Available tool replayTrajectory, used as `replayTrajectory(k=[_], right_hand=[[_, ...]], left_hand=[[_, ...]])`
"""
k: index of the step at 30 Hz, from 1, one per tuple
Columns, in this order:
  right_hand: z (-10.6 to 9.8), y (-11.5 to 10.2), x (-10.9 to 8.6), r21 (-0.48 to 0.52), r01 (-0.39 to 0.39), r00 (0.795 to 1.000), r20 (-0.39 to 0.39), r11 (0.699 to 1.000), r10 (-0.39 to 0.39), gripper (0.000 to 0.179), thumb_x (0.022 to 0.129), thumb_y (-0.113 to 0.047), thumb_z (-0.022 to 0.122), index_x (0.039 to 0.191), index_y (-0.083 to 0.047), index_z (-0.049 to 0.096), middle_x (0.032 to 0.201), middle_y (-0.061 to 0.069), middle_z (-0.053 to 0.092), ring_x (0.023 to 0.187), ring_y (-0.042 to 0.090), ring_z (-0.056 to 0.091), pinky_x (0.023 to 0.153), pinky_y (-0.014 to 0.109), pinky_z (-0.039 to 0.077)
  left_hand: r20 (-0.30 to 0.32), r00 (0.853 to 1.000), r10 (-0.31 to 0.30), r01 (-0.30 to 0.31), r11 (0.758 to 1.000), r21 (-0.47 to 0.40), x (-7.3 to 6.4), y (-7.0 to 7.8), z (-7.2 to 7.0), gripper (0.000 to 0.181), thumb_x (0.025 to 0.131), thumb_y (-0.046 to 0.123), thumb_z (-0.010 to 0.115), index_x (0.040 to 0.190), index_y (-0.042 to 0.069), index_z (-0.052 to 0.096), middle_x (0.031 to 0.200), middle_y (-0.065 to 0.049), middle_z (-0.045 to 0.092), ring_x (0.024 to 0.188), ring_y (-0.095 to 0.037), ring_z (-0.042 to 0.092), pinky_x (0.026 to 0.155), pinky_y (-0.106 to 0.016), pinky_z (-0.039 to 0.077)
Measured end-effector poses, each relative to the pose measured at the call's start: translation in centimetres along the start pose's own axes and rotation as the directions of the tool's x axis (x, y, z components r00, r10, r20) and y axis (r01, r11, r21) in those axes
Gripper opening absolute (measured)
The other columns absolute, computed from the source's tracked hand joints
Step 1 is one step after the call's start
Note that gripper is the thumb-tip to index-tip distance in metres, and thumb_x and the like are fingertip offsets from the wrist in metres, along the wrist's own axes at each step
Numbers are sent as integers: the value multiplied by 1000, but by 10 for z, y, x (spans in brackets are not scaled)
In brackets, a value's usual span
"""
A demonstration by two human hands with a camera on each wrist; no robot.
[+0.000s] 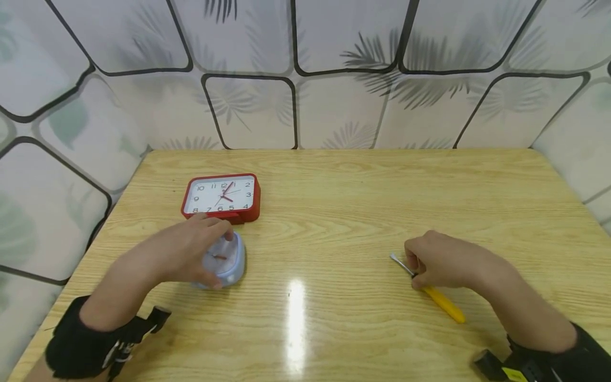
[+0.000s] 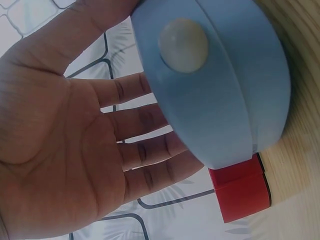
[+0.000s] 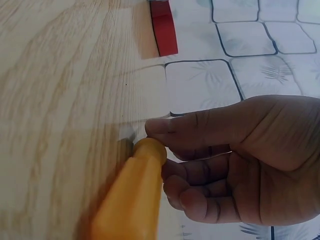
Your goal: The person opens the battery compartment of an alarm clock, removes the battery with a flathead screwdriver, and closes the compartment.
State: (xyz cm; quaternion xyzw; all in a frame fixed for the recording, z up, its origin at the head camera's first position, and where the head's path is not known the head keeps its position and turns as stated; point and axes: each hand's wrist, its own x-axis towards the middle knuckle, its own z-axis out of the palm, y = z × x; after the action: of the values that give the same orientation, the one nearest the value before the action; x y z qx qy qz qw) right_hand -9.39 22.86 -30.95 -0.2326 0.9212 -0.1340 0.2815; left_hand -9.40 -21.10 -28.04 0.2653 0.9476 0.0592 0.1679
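Observation:
My left hand (image 1: 193, 252) spans a small light blue alarm clock (image 1: 237, 265), gripping it between the thumb at its near side and fingers at its far side. The palm covers part of its pale face. In the left wrist view, a round white knob (image 2: 184, 46) shows on the clock's blue casing. Over on the right, my right hand (image 1: 446, 260) pinches a screwdriver (image 1: 445, 304) near the front of its yellow handle, thumb against fingers. Its metal shaft points away to the left, while the handle's butt slants toward me, low over the table.
A red rectangular alarm clock (image 1: 219, 195) stands just behind the blue one, its white dial facing up toward me. Both clocks are on the left part of the wood-grain table (image 1: 329, 212). Patterned wall covering (image 1: 334, 111) rises at the table's back edge and sides.

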Motion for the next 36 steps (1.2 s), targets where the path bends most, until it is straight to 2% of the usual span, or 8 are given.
replayTrajectory(k=[6,13,19,26,30,36], right_hand=[[-2,2,1,-16,15,1000,-12,1000,-16,21,81,-16,80,86,-14,60,76,-6,57,67,9,50,60,24,44],[-1,4,2,-32,12,999,-29,999,-13,21,83,-13,79,86,-14,59,76,-6,57,66,9,49,60,24,43],[-2,6,3,-63,-3,998,-58,998,-1,20,85,-10,77,88,-12,58,76,-5,57,66,10,48,59,25,43],[0,12,4,-99,-9,995,-102,995,-2,19,86,-5,73,86,-12,55,74,-4,52,66,11,45,59,24,39],[2,17,4,-105,3,992,-126,994,-16,22,86,-5,73,84,-12,53,73,-4,49,66,11,42,59,24,36],[-4,18,3,-117,-22,991,-135,993,6,22,86,-5,74,86,-11,52,74,-3,51,67,12,43,61,27,38]], left_hand=[[-5,1000,11,-12,1000,-19,-1,3,1,73,62,42,93,121,16,59,121,0,62,107,-23,51,87,-44,53],[-34,997,65,-66,998,-22,-3,7,6,92,63,42,93,139,12,52,134,-5,58,116,-27,51,94,-50,52],[-43,996,79,-79,997,8,-1,7,7,96,61,43,94,140,11,51,136,-7,58,118,-28,52,96,-51,51],[2,999,50,-49,998,-40,-3,11,15,95,62,43,94,141,12,52,139,-7,56,123,-29,50,98,-52,51],[-19,997,74,-74,997,-12,-4,13,18,94,61,44,94,140,13,53,137,-6,57,118,-27,52,95,-50,52],[-34,993,111,-110,993,32,0,17,11,93,61,43,94,139,11,55,135,-9,59,113,-26,51,91,-46,53]])
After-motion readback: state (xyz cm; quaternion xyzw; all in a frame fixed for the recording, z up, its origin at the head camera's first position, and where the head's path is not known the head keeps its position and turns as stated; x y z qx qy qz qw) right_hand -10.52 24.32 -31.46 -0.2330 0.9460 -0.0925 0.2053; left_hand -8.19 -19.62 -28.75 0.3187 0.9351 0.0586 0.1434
